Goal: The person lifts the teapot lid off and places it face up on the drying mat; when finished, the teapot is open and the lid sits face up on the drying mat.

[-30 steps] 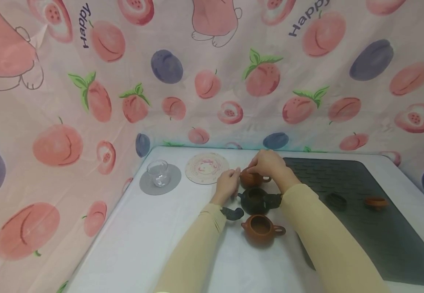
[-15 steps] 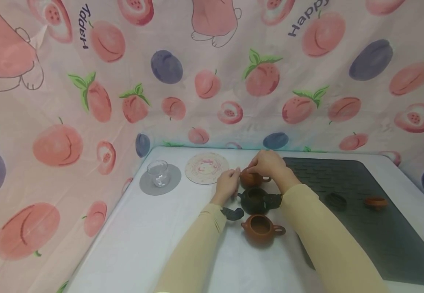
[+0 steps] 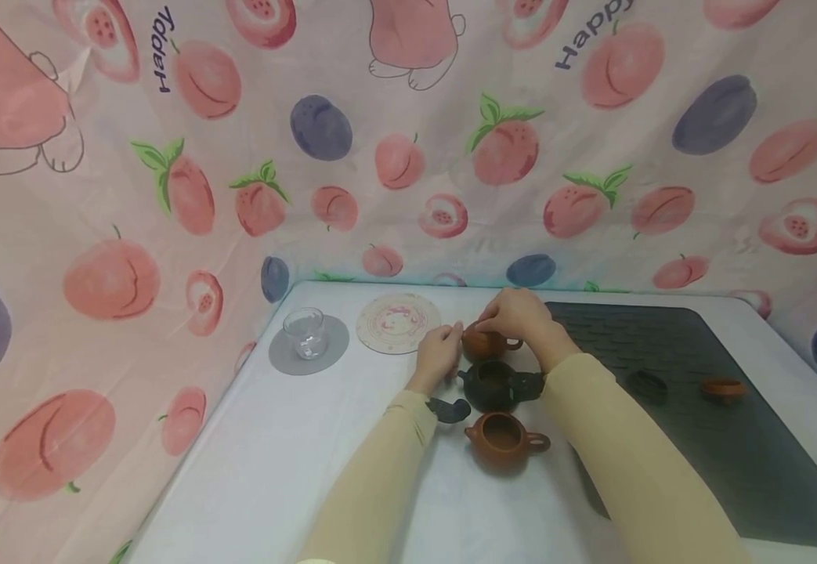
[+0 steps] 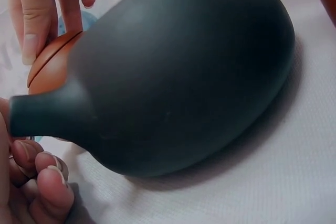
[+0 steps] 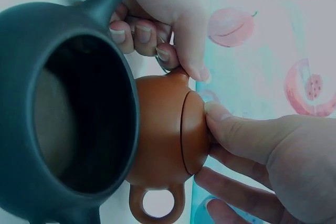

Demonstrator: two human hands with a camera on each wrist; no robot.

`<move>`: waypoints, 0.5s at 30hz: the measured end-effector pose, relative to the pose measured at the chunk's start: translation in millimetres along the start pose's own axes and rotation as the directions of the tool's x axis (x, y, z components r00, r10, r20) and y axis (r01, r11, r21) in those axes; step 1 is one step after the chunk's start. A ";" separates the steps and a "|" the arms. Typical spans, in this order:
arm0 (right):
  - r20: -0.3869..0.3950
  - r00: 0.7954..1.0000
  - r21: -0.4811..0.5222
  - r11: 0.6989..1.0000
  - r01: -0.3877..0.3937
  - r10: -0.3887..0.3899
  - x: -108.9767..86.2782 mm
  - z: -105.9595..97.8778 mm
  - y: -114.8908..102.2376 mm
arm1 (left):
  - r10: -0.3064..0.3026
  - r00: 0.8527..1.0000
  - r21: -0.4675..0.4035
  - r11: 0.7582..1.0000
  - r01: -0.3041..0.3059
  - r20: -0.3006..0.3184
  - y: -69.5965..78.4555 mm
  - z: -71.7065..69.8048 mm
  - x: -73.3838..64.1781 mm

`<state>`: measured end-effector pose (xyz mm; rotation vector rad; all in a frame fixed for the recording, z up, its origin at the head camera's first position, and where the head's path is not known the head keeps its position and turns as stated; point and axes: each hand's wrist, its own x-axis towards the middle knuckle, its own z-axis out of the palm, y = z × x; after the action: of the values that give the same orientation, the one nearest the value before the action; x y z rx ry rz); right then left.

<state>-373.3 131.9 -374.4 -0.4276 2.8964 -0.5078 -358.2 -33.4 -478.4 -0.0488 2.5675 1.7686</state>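
Observation:
In the head view, three teapots stand in a row on the white table. Both hands are at the farthest one, a small reddish-brown teapot (image 5: 157, 129) with its lid (image 5: 196, 135) seated on top. My right hand (image 3: 518, 319) pinches the top of that lid between thumb and fingers; the knob is mostly hidden. My left hand (image 3: 439, 356) has its thumb on the spout tip, with fingers curled close under it. The middle teapot, black (image 4: 184, 77), has no lid and shows a dark inside in the right wrist view. Nearest is another lidless brown teapot (image 3: 500, 457).
A black ridged mat (image 3: 704, 462) covers the table's right side, bearing a dark lid (image 3: 646, 388) and a brown lid (image 3: 725, 389). At the left, a glass cup (image 3: 305, 335) stands on a grey coaster (image 3: 283, 359). Beside it lies a round patterned coaster (image 3: 399, 323). Fruit-print cloth (image 3: 380, 117) hangs behind.

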 end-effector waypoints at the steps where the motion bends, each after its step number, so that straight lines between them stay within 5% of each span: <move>1: -0.003 1.000 -0.014 1.000 0.011 -0.011 0.6 -0.4 -0.6 | -0.003 1.000 -0.006 1.000 0.003 -0.007 -0.1 0.1 0.4; 7: -0.025 0.998 -0.042 0.997 0.058 -0.059 1.0 -0.6 3.4 | 0.013 0.999 -0.007 1.000 -0.013 -0.031 -2.4 5.1 3.1; 15: -0.207 0.977 0.181 0.980 0.080 -0.041 -6.2 -6.6 18.4 | 0.076 0.994 0.058 0.996 -0.071 -0.079 -4.6 5.9 2.2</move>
<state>-373.4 152.4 -374.1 -0.4612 2.9952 -0.8751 -360.2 -29.6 -484.8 -0.0261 2.7071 1.7546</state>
